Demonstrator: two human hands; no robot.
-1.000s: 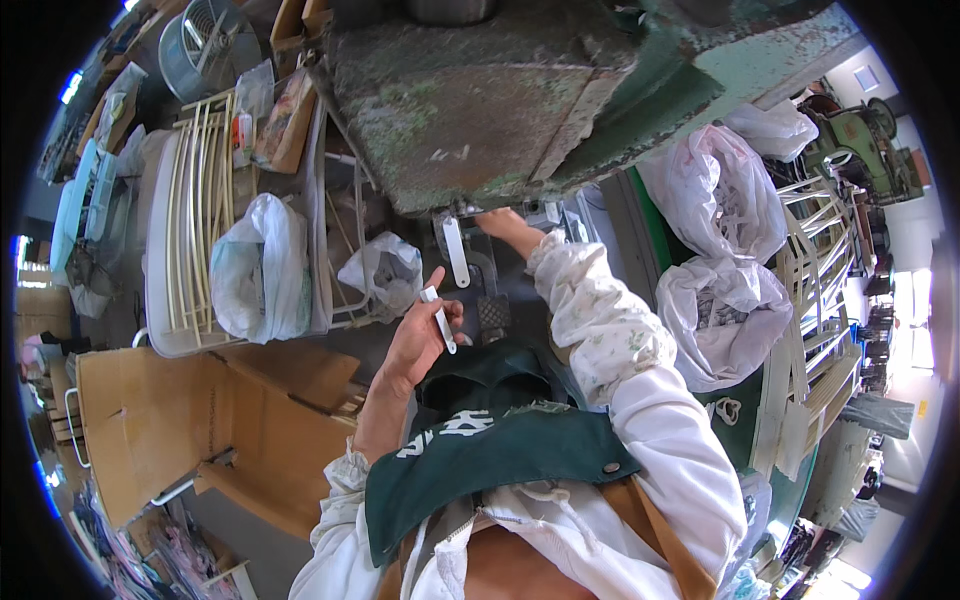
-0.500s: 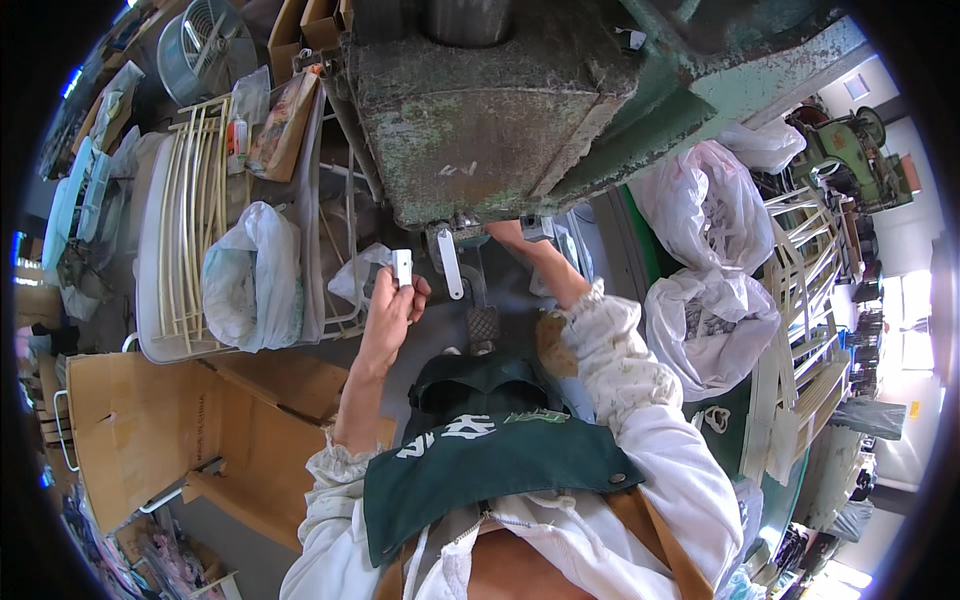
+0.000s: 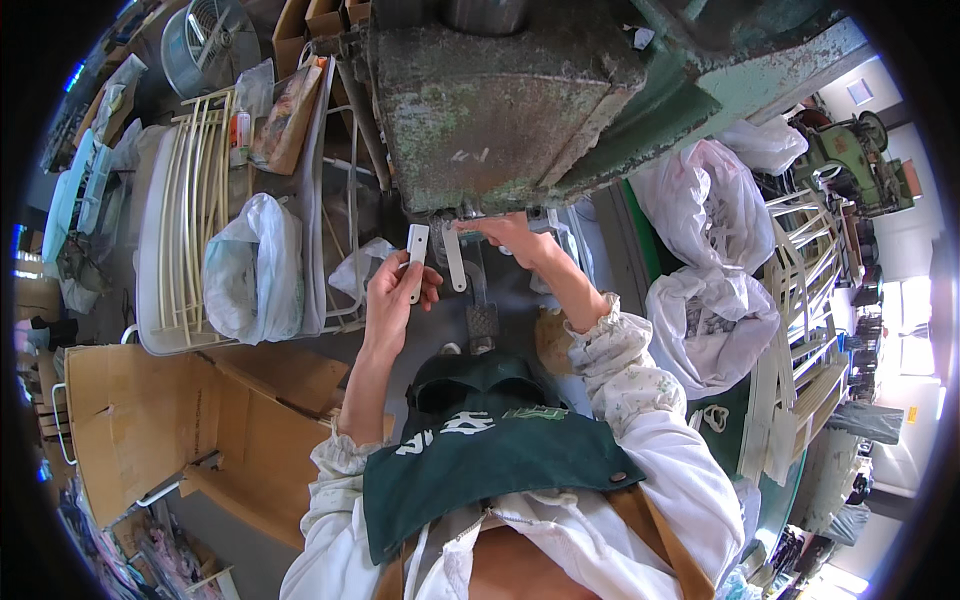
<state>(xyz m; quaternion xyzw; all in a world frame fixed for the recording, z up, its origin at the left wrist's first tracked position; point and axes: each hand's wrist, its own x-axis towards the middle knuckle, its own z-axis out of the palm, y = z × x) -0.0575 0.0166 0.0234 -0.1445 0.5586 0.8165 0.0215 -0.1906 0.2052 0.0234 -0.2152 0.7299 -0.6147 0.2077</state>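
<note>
My left hand (image 3: 392,295) is closed around a flat white strip (image 3: 416,262) with small holes, held upright in front of the press. A second flat white strip (image 3: 454,258) with a rounded lower end hangs at the bottom edge of the green, worn press (image 3: 490,130). My right hand (image 3: 512,238) reaches in from the right beneath the press head, fingers together, their tips at the upper end of this second strip. Whether they grip it is hidden there. A ridged foot pedal (image 3: 482,320) is on the floor below.
At left, a white plastic bag (image 3: 285,265) sits by a rack of pale rods (image 3: 190,220), above an opened cardboard box (image 3: 150,420). At right stand stuffed white bags (image 3: 715,215) and stacked pale strips (image 3: 800,400). A round fan (image 3: 208,45) is at the far left.
My right hand has moved left from the right side under the press to the hanging strip. In my left hand the strip now shows more of its length, turned upright.
</note>
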